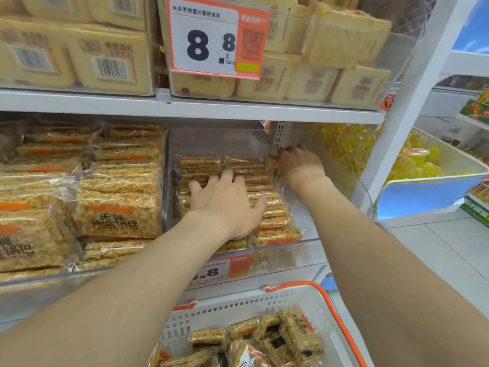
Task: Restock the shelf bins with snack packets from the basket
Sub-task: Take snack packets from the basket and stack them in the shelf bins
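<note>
Steadying stacked packets [201, 165], left hand [227, 205] spread wide; right hand [299, 162], 1 o'clock, grips rice-cracker packet [272, 166], likely filling bin [312, 250] corner.

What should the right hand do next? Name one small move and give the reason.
Probably lower the upright packet into the back right corner of the bin and let go. The right hand seems to grip it there, beside the rows, while the left hand presses flat on the stacked packets, steadying them. The basket holds spare packets.
</note>
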`<move>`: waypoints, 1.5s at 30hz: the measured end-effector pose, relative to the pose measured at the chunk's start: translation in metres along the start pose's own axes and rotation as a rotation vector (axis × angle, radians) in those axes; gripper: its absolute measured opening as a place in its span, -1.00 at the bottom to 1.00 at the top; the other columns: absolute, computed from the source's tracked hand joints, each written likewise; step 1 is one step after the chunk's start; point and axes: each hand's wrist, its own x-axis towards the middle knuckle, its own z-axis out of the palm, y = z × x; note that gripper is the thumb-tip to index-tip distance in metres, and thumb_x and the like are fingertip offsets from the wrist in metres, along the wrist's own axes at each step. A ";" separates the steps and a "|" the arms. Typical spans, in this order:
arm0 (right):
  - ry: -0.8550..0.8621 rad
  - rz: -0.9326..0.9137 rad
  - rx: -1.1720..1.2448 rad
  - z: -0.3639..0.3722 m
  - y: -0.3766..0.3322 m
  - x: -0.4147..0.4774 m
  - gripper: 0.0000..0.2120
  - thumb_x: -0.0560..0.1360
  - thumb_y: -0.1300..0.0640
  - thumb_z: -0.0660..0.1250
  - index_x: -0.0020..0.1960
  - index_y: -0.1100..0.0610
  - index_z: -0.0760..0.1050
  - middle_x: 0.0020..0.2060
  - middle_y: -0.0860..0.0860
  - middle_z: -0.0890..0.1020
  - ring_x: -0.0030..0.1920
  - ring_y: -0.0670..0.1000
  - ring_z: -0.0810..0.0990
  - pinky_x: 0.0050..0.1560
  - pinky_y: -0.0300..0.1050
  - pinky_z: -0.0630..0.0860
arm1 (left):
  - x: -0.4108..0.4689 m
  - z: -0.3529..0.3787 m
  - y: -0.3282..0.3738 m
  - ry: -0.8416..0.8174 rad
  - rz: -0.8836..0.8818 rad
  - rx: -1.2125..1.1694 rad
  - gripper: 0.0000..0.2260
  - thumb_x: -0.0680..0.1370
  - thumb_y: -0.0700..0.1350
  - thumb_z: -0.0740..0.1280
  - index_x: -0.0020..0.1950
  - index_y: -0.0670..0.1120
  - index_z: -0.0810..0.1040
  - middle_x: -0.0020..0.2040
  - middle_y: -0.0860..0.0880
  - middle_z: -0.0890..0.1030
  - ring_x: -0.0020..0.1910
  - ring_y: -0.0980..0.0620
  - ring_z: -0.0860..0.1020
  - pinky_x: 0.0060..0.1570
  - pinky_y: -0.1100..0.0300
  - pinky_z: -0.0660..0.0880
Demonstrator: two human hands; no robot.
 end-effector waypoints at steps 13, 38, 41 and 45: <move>-0.101 0.190 0.584 0.015 0.006 0.002 -0.39 0.52 0.42 0.32 0.44 -0.09 0.48 0.25 0.09 0.65 0.25 0.17 0.62 0.13 -0.09 0.58 | -0.002 0.008 -0.001 0.021 -0.010 -0.003 -0.31 0.66 0.37 -0.02 0.66 -0.02 0.24 0.70 -0.08 0.16 0.62 -0.17 0.22 0.50 -0.38 0.17; -1.011 -0.196 0.624 -0.082 -0.013 -0.226 -0.75 0.61 0.32 0.14 0.06 0.31 0.60 -0.07 0.28 0.73 -0.11 0.25 0.77 -0.21 0.00 0.70 | -0.137 -0.032 0.017 0.132 0.427 0.049 -0.76 0.59 0.08 0.22 -0.18 0.00 0.52 -0.27 0.02 0.57 -0.21 -0.13 0.59 -0.33 0.09 0.47; -1.113 -0.194 0.313 -0.031 -0.022 -0.234 -0.74 0.67 0.15 0.21 0.18 0.29 0.58 -0.04 0.18 0.73 -0.08 0.17 0.76 -0.06 0.04 0.71 | -0.142 -0.014 0.023 -0.100 0.670 0.174 -0.81 0.64 0.07 0.23 -0.01 0.04 0.60 -0.17 0.02 0.61 -0.16 -0.08 0.60 -0.31 0.08 0.50; -0.932 -0.273 -0.038 0.033 -0.030 -0.242 -0.76 0.61 0.24 0.20 -0.24 0.15 0.42 -0.20 0.04 0.53 -0.17 0.11 0.51 -0.10 -0.03 0.56 | -0.135 0.029 0.027 -0.389 0.646 0.309 -0.70 0.66 0.05 0.22 0.16 -0.10 0.65 0.03 -0.11 0.68 -0.21 -0.09 0.54 -0.31 0.07 0.46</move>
